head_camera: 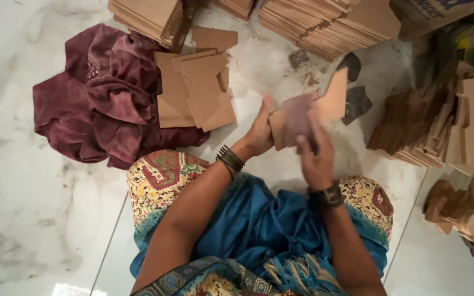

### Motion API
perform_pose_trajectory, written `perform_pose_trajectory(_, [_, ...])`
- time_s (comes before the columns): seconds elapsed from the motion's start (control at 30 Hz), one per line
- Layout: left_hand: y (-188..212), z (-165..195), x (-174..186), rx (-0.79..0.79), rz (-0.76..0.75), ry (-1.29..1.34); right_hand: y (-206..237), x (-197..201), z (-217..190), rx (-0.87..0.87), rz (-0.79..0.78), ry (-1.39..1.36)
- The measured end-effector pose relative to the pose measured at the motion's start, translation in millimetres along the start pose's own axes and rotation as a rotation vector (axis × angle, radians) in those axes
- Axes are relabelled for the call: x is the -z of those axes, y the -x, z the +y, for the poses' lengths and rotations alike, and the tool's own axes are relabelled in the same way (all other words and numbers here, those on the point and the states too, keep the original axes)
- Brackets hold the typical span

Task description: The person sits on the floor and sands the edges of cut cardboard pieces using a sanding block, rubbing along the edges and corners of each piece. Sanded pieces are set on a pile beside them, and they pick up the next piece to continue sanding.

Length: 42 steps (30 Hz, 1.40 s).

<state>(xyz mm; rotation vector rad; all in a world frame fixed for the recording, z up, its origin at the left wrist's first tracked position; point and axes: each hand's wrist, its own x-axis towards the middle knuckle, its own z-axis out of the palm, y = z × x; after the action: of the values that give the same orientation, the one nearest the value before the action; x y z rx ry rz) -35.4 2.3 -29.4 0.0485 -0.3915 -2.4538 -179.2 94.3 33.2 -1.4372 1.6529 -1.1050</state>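
A flat brown cardboard cut-out (333, 98) is held up in front of me over the white marble floor. My left hand (260, 131) grips its left edge, thumb up. Over the piece's lower middle lies my right hand (316, 156), blurred, pressing a brownish sheet (292, 123) against the cardboard. Both wrists carry dark bangles. My knees in patterned cloth and blue fabric lie below the hands.
A maroon cloth (100, 98) lies at left with several loose cardboard cut-outs (198, 90) on it. Stacks of cut-outs stand at the top (325, 24) and at right (429, 123). Round cardboard pieces (462, 214) sit at lower right. Dark scraps (355, 101) lie on the floor.
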Motion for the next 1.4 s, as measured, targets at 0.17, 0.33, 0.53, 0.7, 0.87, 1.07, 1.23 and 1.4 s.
perform_pose_trajectory(0.17, [-4.6,-8.2,3.4,0.020,0.051,-0.102,0.2,8.8,-7.2,0.101,0.058,0.026])
perform_pose_trajectory(0.33, [7.7,5.8,-8.6,-0.052,0.018,-0.040,15.5,-8.5,-5.0,0.010,-0.117,-0.003])
perform_pose_trajectory(0.53, [8.7,35.3,-20.4,-0.156,0.036,0.023,5.3,19.4,3.1,-0.034,-0.256,0.017])
perform_pose_trajectory(0.7, [10.9,35.0,-20.9,-0.132,0.009,0.119,7.4,13.9,-4.8,0.041,-0.215,0.013])
perform_pose_trajectory(0.87, [9.5,17.9,-27.5,-0.092,0.017,0.021,10.1,2.7,-18.2,0.205,-0.123,0.140])
perform_pose_trajectory(1.07, [11.7,33.8,-19.6,-0.197,-0.010,0.047,6.1,14.0,-31.1,0.122,-0.183,0.195])
perform_pose_trajectory(1.23, [6.2,14.9,-22.5,-0.158,0.016,0.001,8.2,1.3,-34.4,0.326,0.004,0.302])
perform_pose_trajectory(1.4, [5.8,14.4,-19.1,-0.221,0.084,0.084,9.3,2.9,-24.8,0.297,-0.007,0.286])
